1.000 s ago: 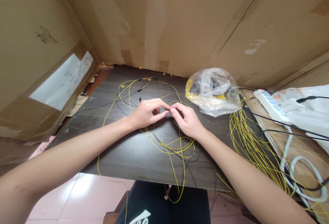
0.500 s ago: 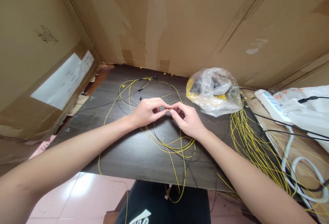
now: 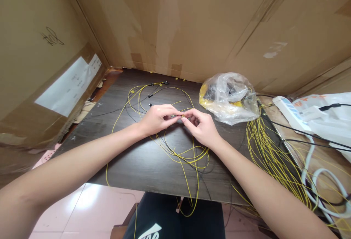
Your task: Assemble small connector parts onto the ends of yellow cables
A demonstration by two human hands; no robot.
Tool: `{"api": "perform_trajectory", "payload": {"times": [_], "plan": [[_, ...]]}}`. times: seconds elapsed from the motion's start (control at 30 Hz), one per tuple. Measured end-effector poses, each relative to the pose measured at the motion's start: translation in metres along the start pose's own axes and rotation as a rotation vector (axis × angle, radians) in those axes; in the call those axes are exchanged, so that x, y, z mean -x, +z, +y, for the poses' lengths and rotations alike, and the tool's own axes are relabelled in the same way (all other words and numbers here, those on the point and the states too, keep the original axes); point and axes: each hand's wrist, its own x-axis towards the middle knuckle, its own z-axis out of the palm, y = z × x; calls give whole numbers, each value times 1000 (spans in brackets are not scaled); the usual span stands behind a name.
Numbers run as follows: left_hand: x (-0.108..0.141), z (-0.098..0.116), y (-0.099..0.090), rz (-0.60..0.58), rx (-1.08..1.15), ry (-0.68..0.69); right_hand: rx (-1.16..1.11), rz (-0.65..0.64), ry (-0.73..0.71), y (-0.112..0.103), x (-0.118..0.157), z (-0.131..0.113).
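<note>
Over the middle of the dark wood-grain table point(image 3: 123, 169), my two hands meet fingertip to fingertip. My left hand point(image 3: 160, 119) pinches a thin cable between thumb and fingers. My right hand point(image 3: 200, 125) is closed at the fingertips around a tiny yellowish piece point(image 3: 182, 115) that touches the left fingertips; its exact kind is too small to make out. Loops of thin yellow cable point(image 3: 189, 156) spread beneath and in front of both hands, some hanging past the table's front edge. Cable ends with small black connectors point(image 3: 150, 95) lie beyond my left hand.
A clear plastic bag point(image 3: 229, 98) with yellow and dark contents sits at the back right. A thick bundle of yellow cables point(image 3: 265, 155) drapes along the right side. Further right are a white power strip point(image 3: 290, 112) and its cord. Cardboard walls point(image 3: 170, 23) enclose the back and left.
The view has shifted very slightly. Both hands keep the same pinch at the same spot, with no clear movement of the cables.
</note>
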Motion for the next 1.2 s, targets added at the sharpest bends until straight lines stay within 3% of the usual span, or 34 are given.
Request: {"api": "perform_trajectory", "payload": {"times": [0.23,0.87,1.2], "plan": [[0,2,-1,6,34,-17,-73,-44,58,-1,0,0],[0,1,-1,9,-10,52,69,-88,-96,-2,0,0],[0,-2,-3,-31,-5,73,68,-108,-75,-2,0,0]]}}
